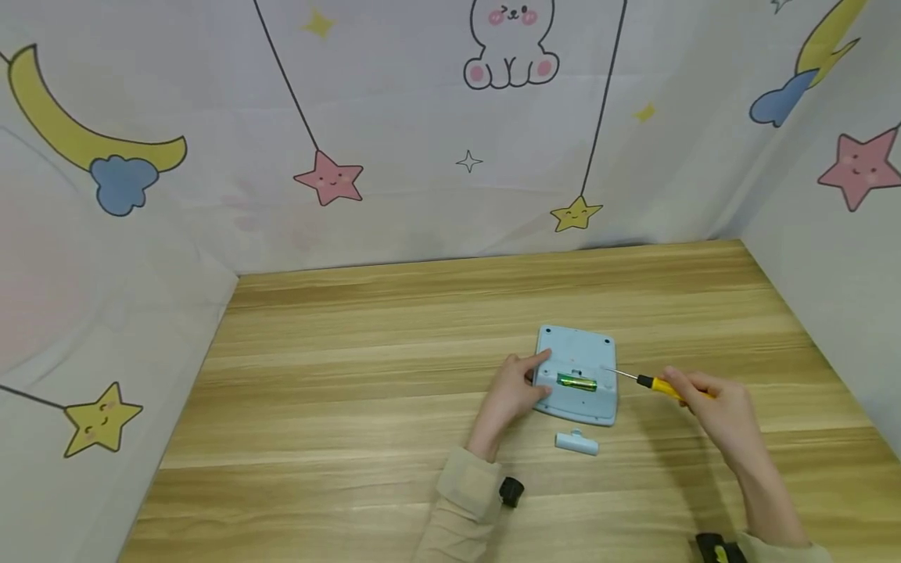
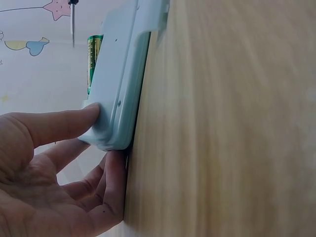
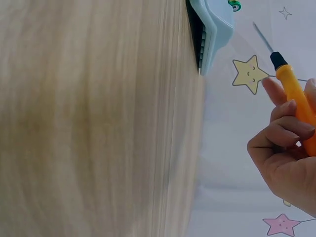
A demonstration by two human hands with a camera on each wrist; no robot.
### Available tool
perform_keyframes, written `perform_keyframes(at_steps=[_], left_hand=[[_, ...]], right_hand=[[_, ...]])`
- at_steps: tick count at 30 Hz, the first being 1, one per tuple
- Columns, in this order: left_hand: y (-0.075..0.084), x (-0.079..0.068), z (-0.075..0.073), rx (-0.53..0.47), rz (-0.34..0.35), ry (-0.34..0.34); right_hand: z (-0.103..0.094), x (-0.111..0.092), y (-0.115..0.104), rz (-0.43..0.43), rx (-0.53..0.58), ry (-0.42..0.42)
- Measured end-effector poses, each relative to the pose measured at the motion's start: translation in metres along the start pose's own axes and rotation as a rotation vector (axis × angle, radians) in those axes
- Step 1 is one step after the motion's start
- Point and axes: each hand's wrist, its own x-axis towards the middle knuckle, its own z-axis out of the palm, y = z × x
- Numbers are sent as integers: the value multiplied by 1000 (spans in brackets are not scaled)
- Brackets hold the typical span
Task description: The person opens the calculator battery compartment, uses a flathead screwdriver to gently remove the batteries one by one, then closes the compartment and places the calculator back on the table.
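Observation:
A light blue calculator (image 1: 576, 349) lies face down on the wooden table, its battery slot uncovered. One green and gold battery (image 1: 577, 382) sits in the slot. My left hand (image 1: 510, 391) grips the calculator's left edge; in the left wrist view the thumb (image 2: 74, 121) presses on its back and the fingers are against the side. My right hand (image 1: 725, 410) holds a screwdriver (image 1: 665, 386) by its yellow-orange handle. The screwdriver's thin metal shaft points at the calculator's right side, and in the right wrist view its tip is raised above the table.
A small light blue battery cover (image 1: 576, 442) lies just in front of the calculator. The wooden table (image 1: 338, 375) meets pale cloth walls (image 1: 422, 219) printed with stars and moons at its back and sides. A black wrist device (image 1: 511, 492) is at the left cuff.

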Motion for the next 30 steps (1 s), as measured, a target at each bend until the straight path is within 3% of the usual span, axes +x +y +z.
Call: perform_keyframes(at_steps=[13,22,30], left_hand=[[0,0,-1,13,18,-6],[-3,2,0,16,31,-5],[-3,3,0,6,34,-1]], right_hand=[[4,4,1,29,-72,-92],[4,7,4,-12,-30,-31],[5,6,9,-19,4,-65]])
